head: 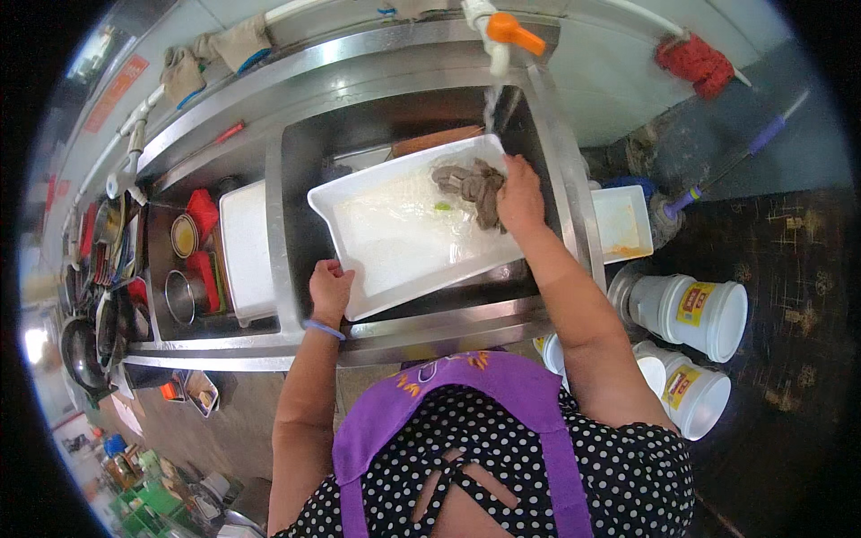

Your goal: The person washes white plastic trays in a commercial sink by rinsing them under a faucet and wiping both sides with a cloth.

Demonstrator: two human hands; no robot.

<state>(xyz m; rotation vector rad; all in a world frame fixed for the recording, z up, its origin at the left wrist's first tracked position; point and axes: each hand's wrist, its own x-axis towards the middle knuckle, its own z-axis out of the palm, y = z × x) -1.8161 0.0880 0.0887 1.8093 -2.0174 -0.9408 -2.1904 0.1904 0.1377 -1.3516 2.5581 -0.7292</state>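
A white rectangular plastic tray (pixel 397 249) lies tilted across the right basin of a stainless steel sink (pixel 572 188). My left hand (pixel 329 288) grips the tray's near left edge. At its right end my right hand (pixel 521 198) holds the rim, its fingers partly out of sight, beside a crumpled grey-brown cloth (pixel 474 188); whether the hand also grips the cloth, I cannot tell. A small green scrap (pixel 442 206) and some wetness show on the tray's floor. Water runs from a white tap (pixel 499 64) with an orange lever near the tray's far right corner.
The left basin holds another white tray (pixel 249 252), a steel pot (pixel 180 296) and red containers (pixel 202 208). Gloves (pixel 235 47) and a red cloth (pixel 696 64) hang on the wall pipe. To the right are white buckets (pixel 703 316), a white bin (pixel 620 222) and a purple-handled mop (pixel 726 165).
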